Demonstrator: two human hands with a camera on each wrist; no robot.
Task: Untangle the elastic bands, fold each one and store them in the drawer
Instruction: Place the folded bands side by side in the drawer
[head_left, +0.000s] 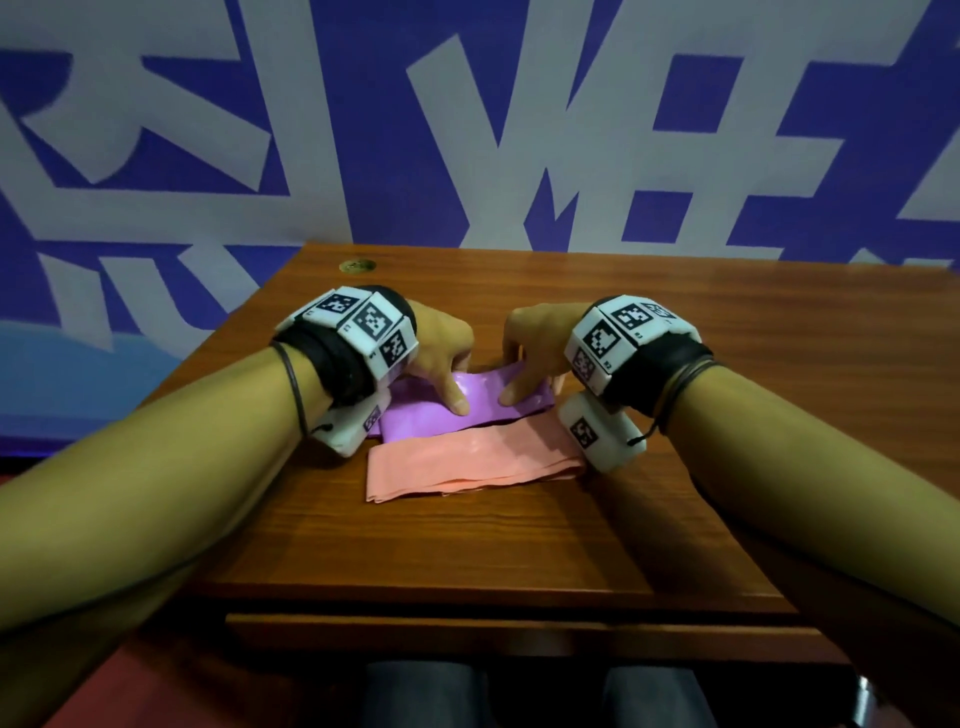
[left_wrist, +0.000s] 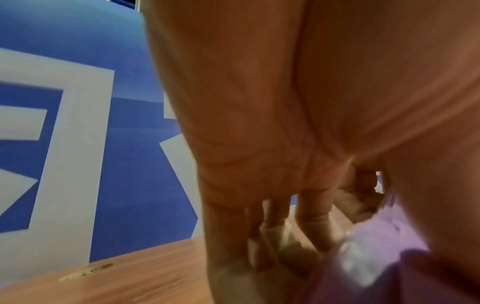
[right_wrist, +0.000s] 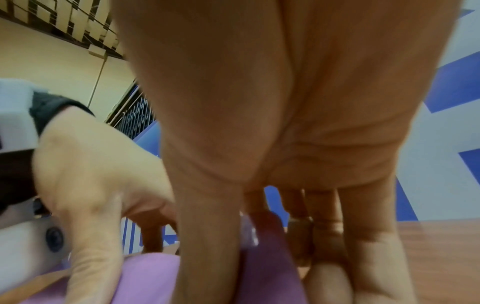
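Observation:
A purple elastic band (head_left: 421, 415) lies flat on the wooden table (head_left: 675, 364), partly folded over itself. My left hand (head_left: 460, 382) and right hand (head_left: 511, 376) meet at its middle. Each thumb presses on top of the band, and the fingers curl over its far edge, pinching it. In the right wrist view the purple band (right_wrist: 155, 273) rises as a fold between my right thumb (right_wrist: 207, 246) and the fingers behind it. A pink band (head_left: 467, 462) lies folded flat just in front of the purple one, untouched. The drawer front (head_left: 467, 631) runs below the table's near edge.
A small brass disc (head_left: 357, 266) is set in the table's far left corner. A blue and white patterned wall (head_left: 467, 130) stands right behind the table. Bare wood (head_left: 467, 545) stretches between the pink band and the near edge. Dark knees (head_left: 421, 693) show below the drawer.

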